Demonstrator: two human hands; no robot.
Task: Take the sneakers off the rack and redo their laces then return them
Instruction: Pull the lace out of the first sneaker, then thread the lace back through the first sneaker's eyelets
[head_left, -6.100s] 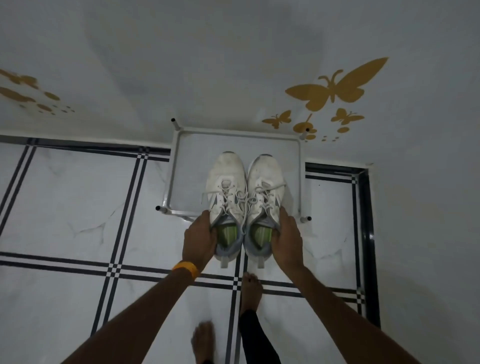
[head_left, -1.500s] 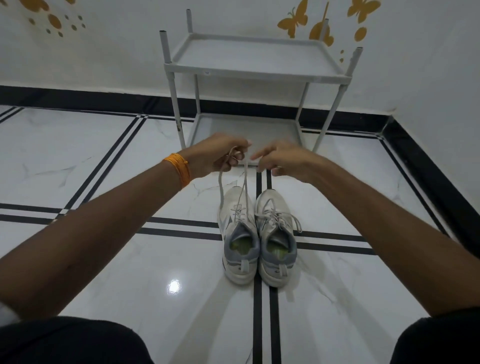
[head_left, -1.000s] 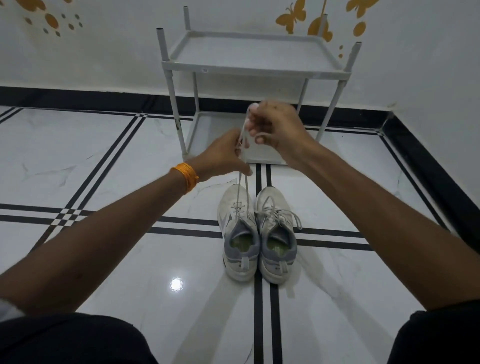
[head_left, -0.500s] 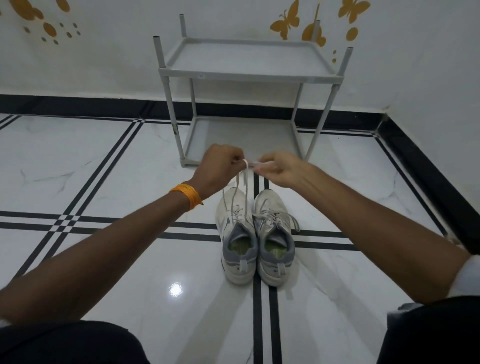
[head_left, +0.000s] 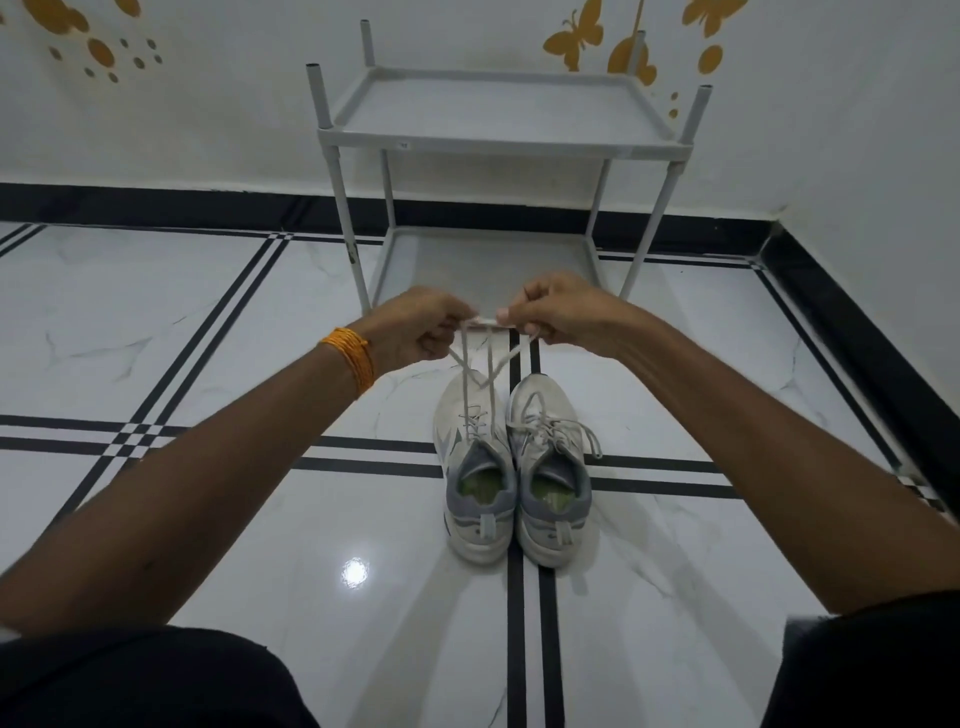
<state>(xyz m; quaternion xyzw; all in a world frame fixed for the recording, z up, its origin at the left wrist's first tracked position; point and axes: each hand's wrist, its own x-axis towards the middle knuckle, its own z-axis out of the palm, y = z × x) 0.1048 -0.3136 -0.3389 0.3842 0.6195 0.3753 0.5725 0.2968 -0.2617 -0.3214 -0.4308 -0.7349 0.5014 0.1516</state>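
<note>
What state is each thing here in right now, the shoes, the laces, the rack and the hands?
Left sneaker: on the floor, lace undone and pulled up.
Right sneaker: on the floor beside it, lace tied.
Lace: both ends lifted, crossed, stretched between the hands.
Left hand: pinching the lace.
Right hand: pinching the lace.
Rack: upright by the wall, both shelves bare.

One camera on the person's head looks forward and down at the floor (head_left: 208, 322), with the rack (head_left: 498, 140) at the top middle.
</note>
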